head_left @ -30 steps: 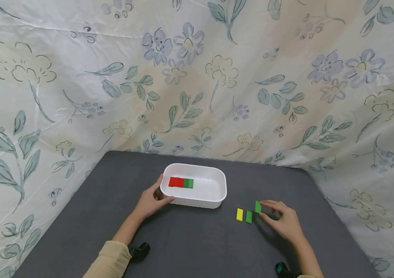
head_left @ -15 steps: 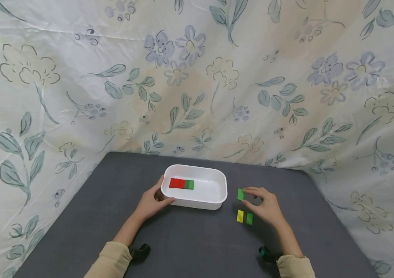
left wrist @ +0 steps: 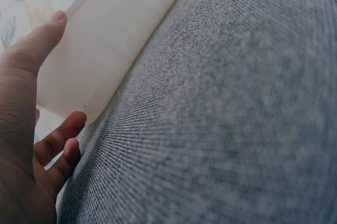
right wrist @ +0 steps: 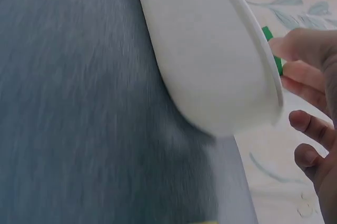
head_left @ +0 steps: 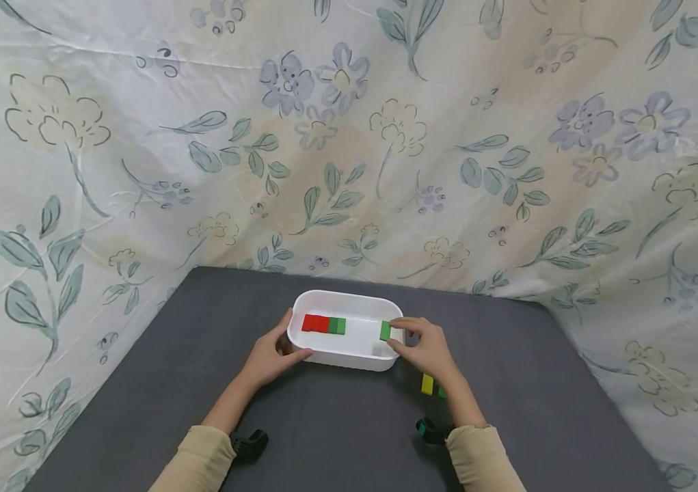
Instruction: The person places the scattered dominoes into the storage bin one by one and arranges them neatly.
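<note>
A white rectangular plastic container sits on the dark table. My left hand holds its left end, with the thumb along the near wall and fingers around the end. Over the right end of the container, my right hand pinches a small green block between thumb and fingers. In the right wrist view that green block shows partly above the rim. Inside the container, red blocks and green blocks lie side by side in a row toward the left.
A yellow block lies on the grey tabletop right of the container. Beside it, a green block is mostly hidden by my right forearm. A floral cloth hangs behind the table.
My right hand has carried the green block leftward from beside the other loose blocks to over the container's right end. My left hand has stayed on the container.
</note>
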The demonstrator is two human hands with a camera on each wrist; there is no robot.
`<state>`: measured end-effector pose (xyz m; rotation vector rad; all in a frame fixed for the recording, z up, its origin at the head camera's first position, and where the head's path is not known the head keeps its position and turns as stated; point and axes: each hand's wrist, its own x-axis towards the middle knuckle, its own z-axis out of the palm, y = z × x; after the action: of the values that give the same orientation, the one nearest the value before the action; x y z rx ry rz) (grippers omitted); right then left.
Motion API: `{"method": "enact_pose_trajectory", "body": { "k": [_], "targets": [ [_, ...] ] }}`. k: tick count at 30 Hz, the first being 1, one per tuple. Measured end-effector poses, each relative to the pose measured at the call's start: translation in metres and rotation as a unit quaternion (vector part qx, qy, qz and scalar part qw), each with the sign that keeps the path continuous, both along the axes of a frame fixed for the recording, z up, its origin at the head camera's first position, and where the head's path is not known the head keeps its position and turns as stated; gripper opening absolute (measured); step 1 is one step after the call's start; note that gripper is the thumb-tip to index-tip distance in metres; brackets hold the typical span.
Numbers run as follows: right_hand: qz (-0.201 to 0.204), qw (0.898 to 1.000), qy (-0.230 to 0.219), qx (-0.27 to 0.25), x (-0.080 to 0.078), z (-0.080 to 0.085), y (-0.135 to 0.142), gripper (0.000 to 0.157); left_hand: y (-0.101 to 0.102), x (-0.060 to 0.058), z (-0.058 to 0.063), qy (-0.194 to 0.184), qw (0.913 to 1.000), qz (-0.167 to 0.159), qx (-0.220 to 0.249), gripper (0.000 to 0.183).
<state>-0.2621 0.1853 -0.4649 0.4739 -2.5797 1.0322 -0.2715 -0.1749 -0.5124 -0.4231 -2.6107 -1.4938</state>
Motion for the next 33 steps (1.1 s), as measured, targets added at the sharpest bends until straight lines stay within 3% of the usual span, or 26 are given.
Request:
{"method": "enact_pose_trajectory", "body": {
  "k": [14,27,33],
  "targets": [
    [-0.029,0.998,-0.034,0.047,-0.032,0.011,-0.043,0.029,0.002,-0.001,0.002,-0.007,1.0,0.001,0.003,0.104],
    [0.018,0.99,-0.1,0.102,-0.061,0.005,-0.059,0.025,0.005,-0.002,-0.003,-0.009,0.9999,-0.005,0.01,0.104],
    [0.026,0.985,-0.092,0.141,-0.073,0.005,-0.066,0.028,0.006,-0.003,-0.001,-0.009,0.9999,0.002,0.01,0.105]
  ]
}}
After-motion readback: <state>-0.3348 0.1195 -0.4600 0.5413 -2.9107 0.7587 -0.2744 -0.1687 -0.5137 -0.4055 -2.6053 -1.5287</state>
